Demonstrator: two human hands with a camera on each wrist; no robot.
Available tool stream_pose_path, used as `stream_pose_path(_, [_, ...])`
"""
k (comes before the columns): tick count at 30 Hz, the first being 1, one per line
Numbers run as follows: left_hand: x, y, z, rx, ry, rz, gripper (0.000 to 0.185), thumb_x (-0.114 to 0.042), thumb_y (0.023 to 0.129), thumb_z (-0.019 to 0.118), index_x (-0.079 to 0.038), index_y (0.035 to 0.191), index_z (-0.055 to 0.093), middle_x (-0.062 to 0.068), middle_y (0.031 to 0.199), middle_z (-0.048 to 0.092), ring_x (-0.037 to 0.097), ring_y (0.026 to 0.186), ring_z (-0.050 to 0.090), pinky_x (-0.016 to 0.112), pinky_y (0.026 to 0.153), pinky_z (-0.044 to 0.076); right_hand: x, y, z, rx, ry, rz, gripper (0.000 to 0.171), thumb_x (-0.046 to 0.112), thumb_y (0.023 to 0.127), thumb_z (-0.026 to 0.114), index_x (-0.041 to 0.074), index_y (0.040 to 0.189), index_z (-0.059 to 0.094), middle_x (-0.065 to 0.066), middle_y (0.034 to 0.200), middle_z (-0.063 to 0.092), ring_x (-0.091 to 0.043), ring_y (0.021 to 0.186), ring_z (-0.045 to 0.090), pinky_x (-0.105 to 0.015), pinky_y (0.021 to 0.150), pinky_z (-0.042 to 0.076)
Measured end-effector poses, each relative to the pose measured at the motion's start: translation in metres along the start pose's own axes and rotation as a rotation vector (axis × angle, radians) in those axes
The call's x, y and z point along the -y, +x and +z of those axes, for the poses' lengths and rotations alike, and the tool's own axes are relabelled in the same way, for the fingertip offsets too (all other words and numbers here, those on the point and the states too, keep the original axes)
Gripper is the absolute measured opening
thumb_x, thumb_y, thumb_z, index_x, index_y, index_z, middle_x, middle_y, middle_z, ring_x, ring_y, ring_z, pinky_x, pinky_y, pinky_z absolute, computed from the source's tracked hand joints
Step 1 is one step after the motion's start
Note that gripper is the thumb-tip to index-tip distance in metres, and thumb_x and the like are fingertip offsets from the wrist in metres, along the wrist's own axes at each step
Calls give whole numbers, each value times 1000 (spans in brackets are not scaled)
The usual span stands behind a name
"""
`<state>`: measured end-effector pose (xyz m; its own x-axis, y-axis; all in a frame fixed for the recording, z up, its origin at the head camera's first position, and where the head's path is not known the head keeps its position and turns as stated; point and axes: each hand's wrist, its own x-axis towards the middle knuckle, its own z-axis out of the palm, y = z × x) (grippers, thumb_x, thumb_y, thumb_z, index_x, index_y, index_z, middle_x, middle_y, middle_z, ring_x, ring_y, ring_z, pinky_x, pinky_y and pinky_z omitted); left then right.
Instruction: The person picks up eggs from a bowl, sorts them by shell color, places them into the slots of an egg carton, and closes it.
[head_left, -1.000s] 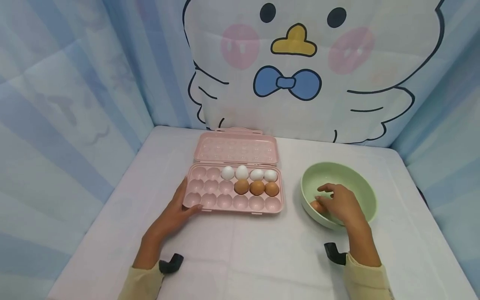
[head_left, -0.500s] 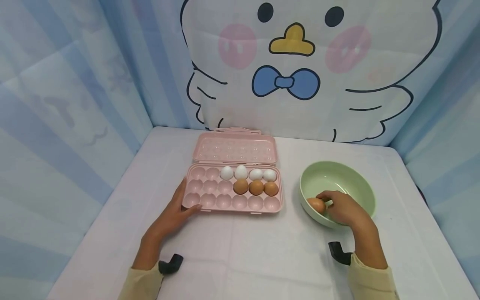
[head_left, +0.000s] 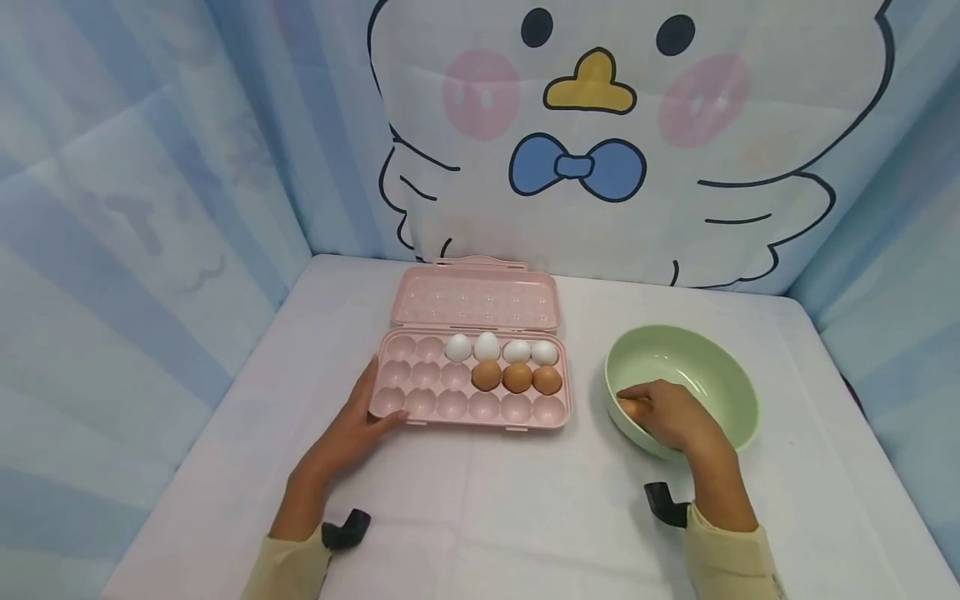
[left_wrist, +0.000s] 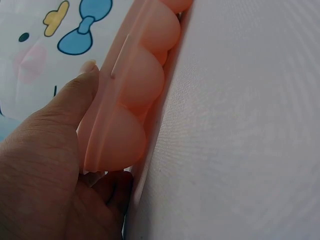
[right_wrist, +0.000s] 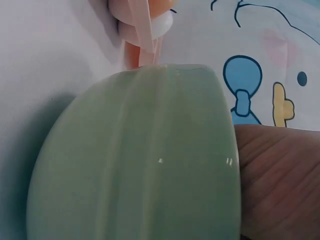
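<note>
The left hand (head_left: pixel 351 433) rests against the near left corner of the open pink plastic egg tray (head_left: pixel 420 403), thumb along the tray's left edge and fingers curled under its front rim; in the left wrist view the thumb (left_wrist: pixel 75 95) presses the tray's side wall, so the hand holds the tray. The tray's back row carries four white eggs (head_left: pixel 501 348) in its right-hand cups, and the middle row carries three brown eggs (head_left: pixel 517 377) just in front of them. The front row cups show no eggs. The hinged lid (head_left: pixel 476 299) lies open behind the tray.

The right hand (head_left: pixel 670 414) reaches over the near rim of the pale green round bowl (head_left: pixel 712 367), to the right of the tray and apart from it. Its fingers are curled round a brown egg (head_left: pixel 634 408) low inside the bowl's near left wall. Only a small part of that egg shows.

Both stand on the white cloth-covered table (head_left: pixel 525 500).
</note>
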<state>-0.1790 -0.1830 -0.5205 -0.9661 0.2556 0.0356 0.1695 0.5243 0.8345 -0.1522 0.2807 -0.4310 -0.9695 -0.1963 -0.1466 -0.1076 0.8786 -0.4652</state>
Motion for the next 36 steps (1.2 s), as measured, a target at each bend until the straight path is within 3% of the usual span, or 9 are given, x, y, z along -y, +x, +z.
stream_pose_path(7, [-1,1,-3,-3,-3,4,105,-41,97,73,-22,168,-2,6,173,3,30,157,3,60,122,10,5,-1,-6,37,-25,-7,23,11,103,63,-3,118,73,-25,118,69,-48,115,61,-61,97,48])
stream_pose_path(12, [0,0,-3,-4,0,2,105,-41,97,73,-23,168,-2,7,173,4,30,157,4,60,121,10,8,2,-3,-4,-14,0,20,14,104,63,-1,115,69,-19,107,70,-39,101,65,-57,89,51])
stream_pose_path(16, [1,-1,-3,-7,-2,-5,105,-41,97,73,-23,168,-3,7,173,4,30,157,4,60,122,10,11,7,-1,-85,-34,10,20,12,99,63,1,117,64,-19,103,70,-38,93,65,-56,83,51])
stream_pose_path(20, [0,-3,-3,0,-3,-15,105,-42,97,72,-23,168,-3,6,173,3,30,157,3,60,122,10,17,9,0,-203,-16,59,34,9,92,73,2,123,61,-26,110,69,-46,96,65,-60,79,50])
stream_pose_path(28, [0,-3,-1,1,-9,-15,106,-43,96,73,-25,168,-3,3,173,2,28,157,3,59,122,10,40,18,2,-532,104,56,46,10,88,83,-3,128,63,-28,121,66,-46,107,62,-60,84,49])
stream_pose_path(31, [0,-2,0,-2,-10,-11,106,-43,96,73,-25,168,-3,3,173,2,28,157,3,59,122,10,51,26,4,-569,145,42,48,11,88,84,-3,129,63,-26,122,65,-44,112,61,-58,90,49])
stream_pose_path(36, [1,-2,-1,-5,-4,-13,106,-44,96,73,-22,168,-2,5,173,2,29,157,3,60,122,10,76,45,13,-524,219,-35,54,10,90,82,0,138,60,-23,124,64,-38,115,61,-51,93,52])
